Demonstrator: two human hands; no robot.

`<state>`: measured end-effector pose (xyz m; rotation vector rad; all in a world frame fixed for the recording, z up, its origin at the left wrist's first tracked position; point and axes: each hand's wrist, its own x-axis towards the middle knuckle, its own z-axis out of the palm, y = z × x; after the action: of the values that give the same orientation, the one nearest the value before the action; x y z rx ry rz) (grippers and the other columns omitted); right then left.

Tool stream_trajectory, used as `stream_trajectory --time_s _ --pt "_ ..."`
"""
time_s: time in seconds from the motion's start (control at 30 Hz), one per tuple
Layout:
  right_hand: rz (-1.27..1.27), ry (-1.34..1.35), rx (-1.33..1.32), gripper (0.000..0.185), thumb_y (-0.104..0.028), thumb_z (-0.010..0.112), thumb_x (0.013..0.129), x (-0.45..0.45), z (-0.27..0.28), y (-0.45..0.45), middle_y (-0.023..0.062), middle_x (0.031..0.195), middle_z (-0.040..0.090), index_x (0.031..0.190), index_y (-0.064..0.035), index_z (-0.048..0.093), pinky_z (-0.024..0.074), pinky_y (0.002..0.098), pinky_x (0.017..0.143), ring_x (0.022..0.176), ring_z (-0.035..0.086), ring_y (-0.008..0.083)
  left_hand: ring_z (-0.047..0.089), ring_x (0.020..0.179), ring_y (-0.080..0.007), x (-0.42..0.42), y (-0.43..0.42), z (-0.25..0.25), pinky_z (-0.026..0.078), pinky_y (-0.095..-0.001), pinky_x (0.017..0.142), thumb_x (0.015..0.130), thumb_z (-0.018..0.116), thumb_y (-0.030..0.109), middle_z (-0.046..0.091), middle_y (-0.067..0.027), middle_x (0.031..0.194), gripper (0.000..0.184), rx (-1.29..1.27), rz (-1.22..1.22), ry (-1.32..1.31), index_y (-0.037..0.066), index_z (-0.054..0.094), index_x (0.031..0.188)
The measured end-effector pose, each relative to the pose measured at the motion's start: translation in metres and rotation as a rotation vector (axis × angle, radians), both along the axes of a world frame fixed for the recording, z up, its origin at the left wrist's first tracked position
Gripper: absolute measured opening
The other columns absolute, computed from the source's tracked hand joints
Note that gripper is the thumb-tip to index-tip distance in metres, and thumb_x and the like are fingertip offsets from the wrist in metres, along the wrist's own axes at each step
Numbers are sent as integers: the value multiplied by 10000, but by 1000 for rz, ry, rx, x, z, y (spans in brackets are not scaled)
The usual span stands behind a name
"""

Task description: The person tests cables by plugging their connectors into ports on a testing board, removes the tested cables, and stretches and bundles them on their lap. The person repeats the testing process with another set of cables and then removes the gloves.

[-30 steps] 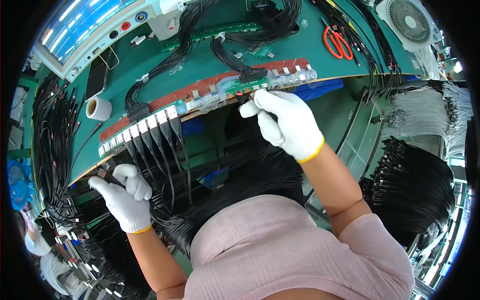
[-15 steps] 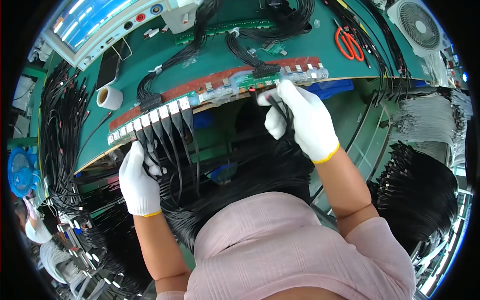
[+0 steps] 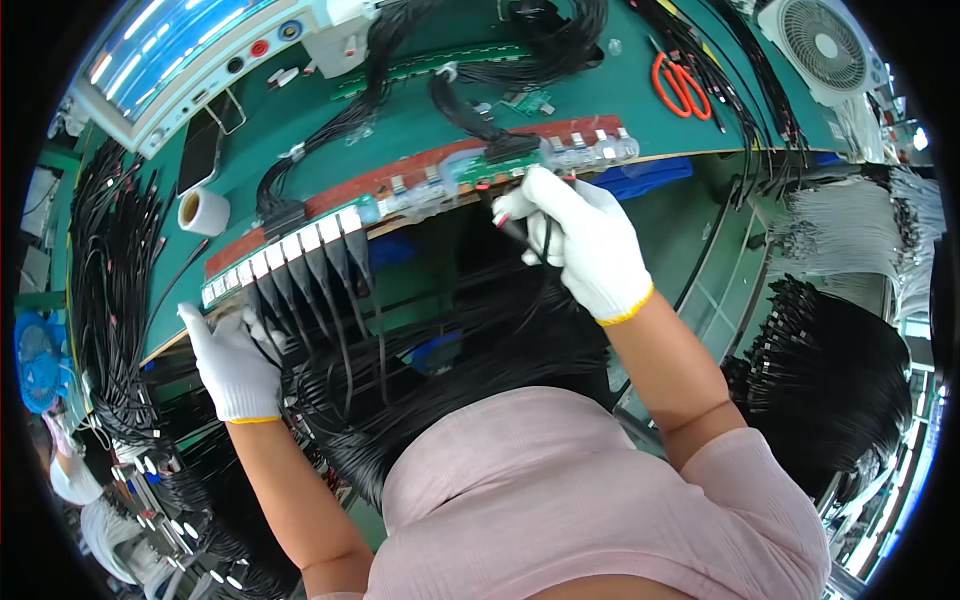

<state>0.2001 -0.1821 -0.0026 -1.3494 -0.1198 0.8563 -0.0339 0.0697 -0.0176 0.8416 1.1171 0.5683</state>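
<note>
My right hand, in a white glove with a yellow cuff, is closed around a black cable with a red mark near its end. It is just below the right-hand green circuit board at the bench edge. A row of white-ended plugs stands along the left-hand board, their black cables hanging down. Below the left end of that row is my left hand, gloved alike, its fingers apart. Black cables pass beside its fingertips, and I see no firm hold on them.
On the green bench lie red-handled scissors, a tape roll, a phone and a boxy instrument. Black cable bundles cover the left side. A fan stands at the far right, above hanging cable bundles.
My left hand has come away from the plug row, moving left and down, and its fingers have spread. My right hand keeps the cable, now turned with its red-marked end toward the left.
</note>
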Motion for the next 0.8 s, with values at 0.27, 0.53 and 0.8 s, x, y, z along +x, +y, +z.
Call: stream_trajectory --time_s 0.27,0.53,0.8 --pt "70 77 99 295 -262 591 925 -4 -11 -6 12 636 526 894 30 626 449 246 580 557 502 107 570 976 -189 5 9 -5 446 -313 769 930 406 599 603 -68 1194 680 0 66 -41 28 509 1286" --pt "33 3 43 280 -217 563 915 -9 1 -6 34 559 519 923 43 667 485 289 593 471 459 119 586 1030 -205 5 15 -13 460 -397 826 924 422 598 592 -73 1244 649 15 91 -104 69 495 1293" --pt "-125 25 53 280 -219 548 904 -16 7 8 12 474 445 865 39 649 462 270 559 416 392 102 480 651 -109 7 7 -7 432 -261 585 881 458 673 559 -6 823 668 67 120 18 48 600 1069"
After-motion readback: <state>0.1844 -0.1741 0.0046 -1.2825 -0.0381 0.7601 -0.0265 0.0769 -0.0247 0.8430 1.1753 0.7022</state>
